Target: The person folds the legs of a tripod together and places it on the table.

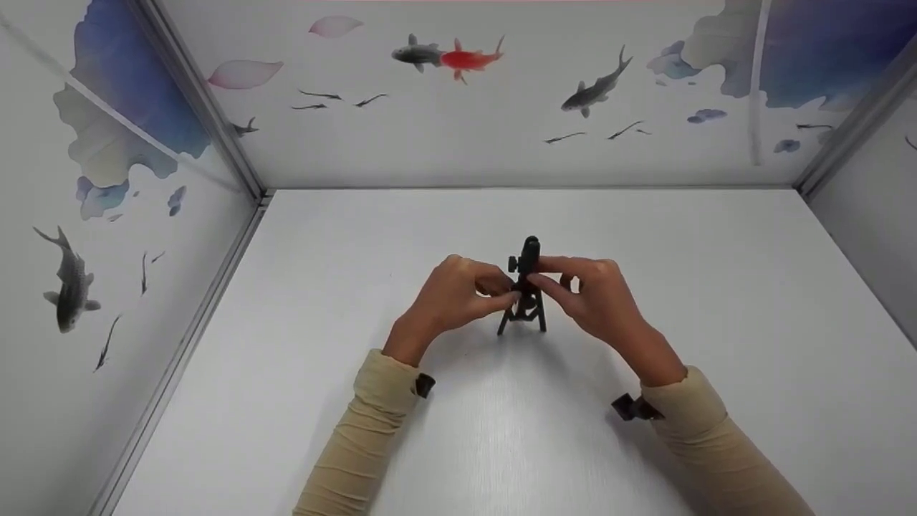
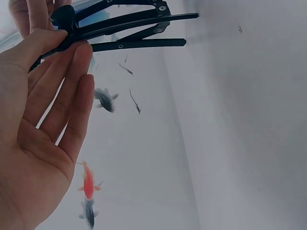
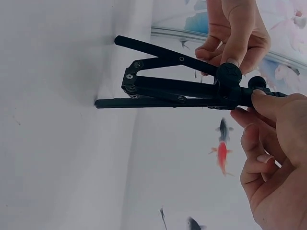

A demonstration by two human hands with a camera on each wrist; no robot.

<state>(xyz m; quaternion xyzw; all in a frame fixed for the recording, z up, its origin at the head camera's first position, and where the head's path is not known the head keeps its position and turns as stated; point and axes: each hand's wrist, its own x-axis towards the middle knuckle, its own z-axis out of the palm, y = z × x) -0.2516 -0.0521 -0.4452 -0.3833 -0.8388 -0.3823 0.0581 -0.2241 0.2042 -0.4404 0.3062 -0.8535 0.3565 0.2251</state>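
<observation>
A small black tripod point(image 1: 531, 252) stands on the white table with its legs partly spread. My left hand point(image 1: 458, 294) pinches it near the top of the legs with thumb and forefinger, while the other fingers stretch out in the left wrist view. Higher up, my right hand point(image 1: 598, 294) grips the column between thumb and fingers. In the right wrist view, a round knob point(image 3: 229, 74) sits where the legs meet, beside the left thumb. Hinged braces join the legs point(image 3: 158, 103) to the central column point(image 3: 177, 87). Fingers cover part of the column.
A white table point(image 1: 344, 437) spreads around the hands. White panels with painted fish point(image 1: 469, 59) enclose the back and sides, framed by metal posts point(image 1: 208, 100). Dark devices point(image 1: 634, 407) are fixed at both beige sleeve cuffs point(image 1: 684, 405).
</observation>
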